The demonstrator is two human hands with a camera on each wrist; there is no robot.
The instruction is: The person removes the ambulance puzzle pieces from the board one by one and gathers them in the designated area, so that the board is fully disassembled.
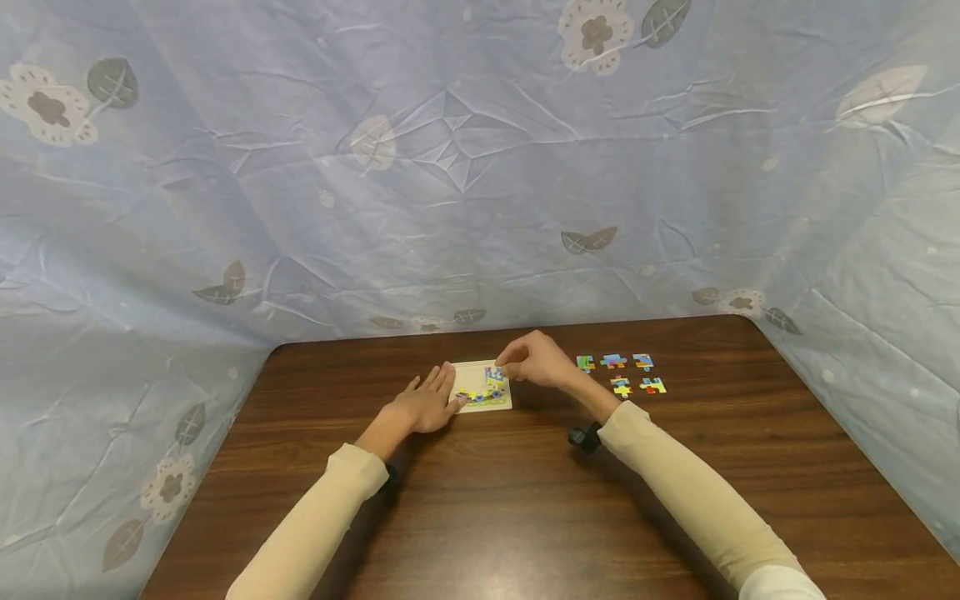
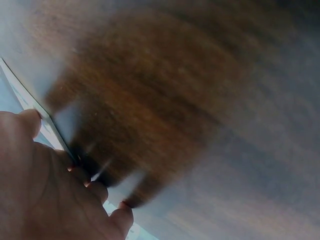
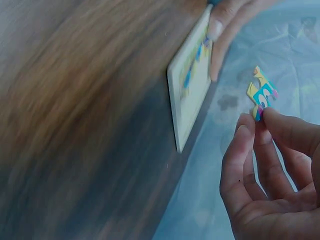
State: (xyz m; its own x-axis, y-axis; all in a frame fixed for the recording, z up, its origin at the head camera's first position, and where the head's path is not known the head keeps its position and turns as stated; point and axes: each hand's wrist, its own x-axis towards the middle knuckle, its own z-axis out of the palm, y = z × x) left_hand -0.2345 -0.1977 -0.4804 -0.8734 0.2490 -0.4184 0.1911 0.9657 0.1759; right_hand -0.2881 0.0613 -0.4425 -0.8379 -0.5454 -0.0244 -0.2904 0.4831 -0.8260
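A small pale puzzle board (image 1: 468, 379) lies near the table's far edge, with joined colourful pieces (image 1: 480, 397) along its near side. My left hand (image 1: 422, 407) rests at the board's left edge, fingers stretched out and the thumb over its near left corner. Between thumb and fingertips, my right hand (image 1: 542, 360) pinches a jigsaw piece (image 3: 262, 97) with yellow, blue and eye-like markings. In the right wrist view, that piece is held up off the board. Blurred tabletop and shadow fill most of the left wrist view.
To the right of the board, several loose jigsaw pieces (image 1: 613, 361) lie in two rough rows on the brown wooden table (image 1: 480, 492). A pale blue floral cloth (image 1: 480, 208) hangs behind the table and at its sides.
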